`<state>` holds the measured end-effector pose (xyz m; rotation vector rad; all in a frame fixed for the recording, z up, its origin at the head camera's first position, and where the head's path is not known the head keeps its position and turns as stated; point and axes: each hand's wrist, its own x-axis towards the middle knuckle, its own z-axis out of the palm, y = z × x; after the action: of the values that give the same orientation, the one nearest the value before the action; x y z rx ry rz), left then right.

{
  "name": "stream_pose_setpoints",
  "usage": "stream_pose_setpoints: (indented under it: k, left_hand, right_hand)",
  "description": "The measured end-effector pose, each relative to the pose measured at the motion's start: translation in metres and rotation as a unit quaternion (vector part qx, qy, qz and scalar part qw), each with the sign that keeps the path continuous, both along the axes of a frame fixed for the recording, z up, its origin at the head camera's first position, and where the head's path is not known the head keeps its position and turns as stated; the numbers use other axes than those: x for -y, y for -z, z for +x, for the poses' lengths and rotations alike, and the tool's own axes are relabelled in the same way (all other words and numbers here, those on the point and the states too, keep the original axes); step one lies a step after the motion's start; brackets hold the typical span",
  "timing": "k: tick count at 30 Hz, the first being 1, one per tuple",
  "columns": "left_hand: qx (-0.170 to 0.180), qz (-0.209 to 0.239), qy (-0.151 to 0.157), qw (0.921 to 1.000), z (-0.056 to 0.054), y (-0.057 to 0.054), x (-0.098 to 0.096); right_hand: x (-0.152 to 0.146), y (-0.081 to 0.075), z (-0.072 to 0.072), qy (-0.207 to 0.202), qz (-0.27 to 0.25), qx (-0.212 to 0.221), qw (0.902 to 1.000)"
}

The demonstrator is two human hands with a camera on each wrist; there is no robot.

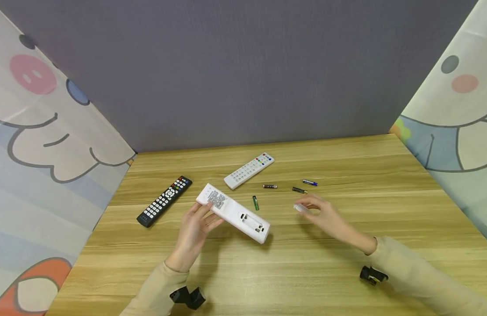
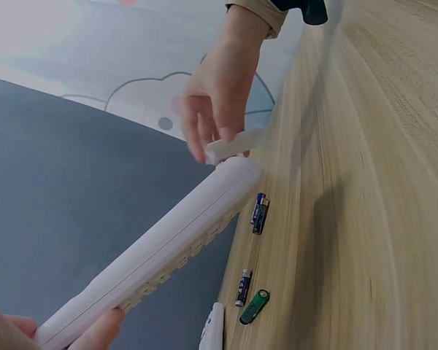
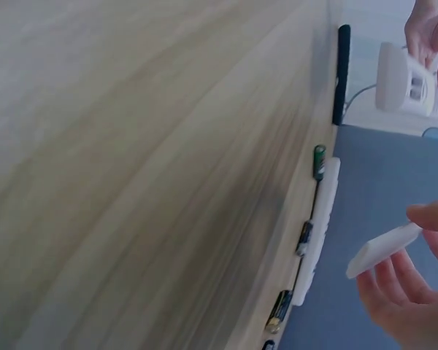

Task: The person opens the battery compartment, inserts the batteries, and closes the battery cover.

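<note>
The white remote (image 1: 233, 210) is held up off the tabletop (image 1: 306, 272), its back turned up and its battery slot (image 1: 252, 222) uncovered, with no battery visible inside. Because the left hand (image 1: 194, 228) grips it near one end only, the slot end juts out unsupported; a firm push there could tip or twist the remote, or work it loose. The left fingers are bent about that end, opened just to the remote's width. The right hand (image 1: 326, 217), apart from the remote, pinches a small white cover (image 1: 301, 209) between thumb and fingertips, the gap no wider than the piece. So slight a hold on something that thin could let it slip or turn the wrong way round, and while it occupies those fingers, picking up a battery would be awkward. Farther out, the green battery (image 1: 256, 202) lies nearest the remote, with a dark battery (image 1: 270, 186), a black battery (image 1: 299, 190) and a blue battery (image 1: 309, 182) beyond; a careless brush could set any rolling. A second white remote (image 1: 249, 170) and a black remote (image 1: 164, 201) lie beyond and to the left.
</note>
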<state>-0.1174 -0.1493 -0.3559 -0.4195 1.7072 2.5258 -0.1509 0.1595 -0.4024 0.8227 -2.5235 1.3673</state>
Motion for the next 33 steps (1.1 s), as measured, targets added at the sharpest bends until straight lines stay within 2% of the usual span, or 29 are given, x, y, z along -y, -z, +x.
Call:
stream_pose_setpoints:
  k: [11,23,33]
  left_hand:
    - [0.009,0.001,-0.006,0.9999,0.000,0.002,0.004]
    - [0.016,-0.003,-0.006,0.9998,0.000,0.003,0.007]
    - [0.017,0.004,-0.007,0.9998,0.000,0.005,0.006]
  right_hand:
    - [-0.013,0.005,-0.005,-0.015,0.042,0.058,0.9973]
    - [-0.025,0.013,-0.016,-0.027,0.084,0.135,0.9869]
    - [-0.027,0.016,-0.021,-0.038,0.124,0.124,0.9838]
